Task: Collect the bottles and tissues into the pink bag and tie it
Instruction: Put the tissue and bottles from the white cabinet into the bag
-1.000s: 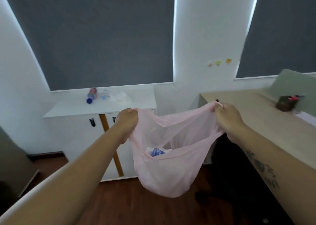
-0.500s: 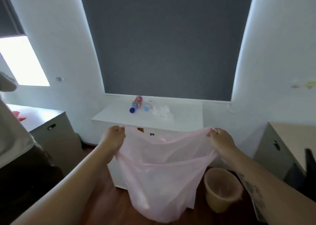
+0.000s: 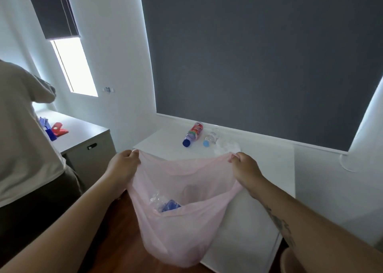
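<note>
Head view: left hand (image 3: 122,165) and right hand (image 3: 245,167) pinch pink bag (image 3: 178,231) rim, held wide before cabinet (image 3: 269,169); bottles (image 3: 193,133), tissues (image 3: 227,147) on cabinet.

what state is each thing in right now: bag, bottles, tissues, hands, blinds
pink bag: held open, untied
left hand: grips the bag's left rim
right hand: pinches the bag's right rim
crushed bottle: inside the bag
labelled bottle: capped, lying on the white cabinet
clear bottle: capped, lying beside it
tissues: crumpled on the cabinet
large blind: down
small blind: partly raised
</note>
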### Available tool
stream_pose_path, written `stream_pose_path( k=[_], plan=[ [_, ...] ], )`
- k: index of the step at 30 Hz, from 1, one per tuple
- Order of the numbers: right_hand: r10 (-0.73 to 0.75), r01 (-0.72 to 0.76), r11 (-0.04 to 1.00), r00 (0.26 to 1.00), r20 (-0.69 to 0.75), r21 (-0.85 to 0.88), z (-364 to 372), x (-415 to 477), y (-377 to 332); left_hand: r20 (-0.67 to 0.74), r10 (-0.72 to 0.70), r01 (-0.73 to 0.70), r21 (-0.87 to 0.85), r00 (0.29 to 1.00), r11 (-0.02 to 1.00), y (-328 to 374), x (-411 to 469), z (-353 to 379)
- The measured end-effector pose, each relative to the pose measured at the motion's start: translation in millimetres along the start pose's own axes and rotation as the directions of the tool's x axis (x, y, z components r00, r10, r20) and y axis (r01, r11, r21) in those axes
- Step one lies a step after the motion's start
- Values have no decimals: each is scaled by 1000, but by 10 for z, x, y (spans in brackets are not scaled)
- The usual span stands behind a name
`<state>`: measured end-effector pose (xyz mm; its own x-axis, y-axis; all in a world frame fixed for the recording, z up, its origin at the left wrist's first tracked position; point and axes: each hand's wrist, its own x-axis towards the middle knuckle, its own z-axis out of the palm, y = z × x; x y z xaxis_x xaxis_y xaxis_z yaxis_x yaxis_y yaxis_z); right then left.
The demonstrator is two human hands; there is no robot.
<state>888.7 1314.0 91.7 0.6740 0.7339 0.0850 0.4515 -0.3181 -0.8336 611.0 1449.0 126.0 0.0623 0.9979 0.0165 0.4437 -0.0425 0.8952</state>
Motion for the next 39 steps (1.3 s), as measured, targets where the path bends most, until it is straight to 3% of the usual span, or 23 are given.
stream_pose_path(
  k=[7,13,17,19,21,25,30,31,35,39],
  plan=[
    [74,-69,995,994,78,-67,501,800,115,24,-3,4,-34,1000,999,22,816,0],
    [163,-143,986,937,308,-87,827,1407,348,37,-3,5,-41,999,999,-14,1260,46],
    [11,76,955,957,290,-287,876,1959,559,-16,-55,53,-85,998,995,-16,1457,225],
    [-102,225,794,965,240,-566,854,2230,701,-77,-68,63,-72,995,995,-46,1528,344],
    [-92,276,634,955,283,-723,818,2489,848,-112,-80,76,-37,990,996,-85,1589,438],
    [-8,324,553,923,384,-768,841,2957,1182,-170,-69,76,37,983,996,-181,1668,469],
    [42,353,603,881,471,-715,1103,3242,1399,-232,-113,142,112,966,984,-512,1764,353],
    [5,366,606,886,464,-706,1162,3229,1457,-232,-137,168,118,963,979,-583,1789,333],
    [-397,485,630,872,286,-606,1240,3098,1690,-192,-184,208,114,964,971,-616,1715,330],
    [-489,534,636,837,244,-557,1189,3098,1726,-182,-201,227,133,963,965,-108,1437,637]
  ],
)
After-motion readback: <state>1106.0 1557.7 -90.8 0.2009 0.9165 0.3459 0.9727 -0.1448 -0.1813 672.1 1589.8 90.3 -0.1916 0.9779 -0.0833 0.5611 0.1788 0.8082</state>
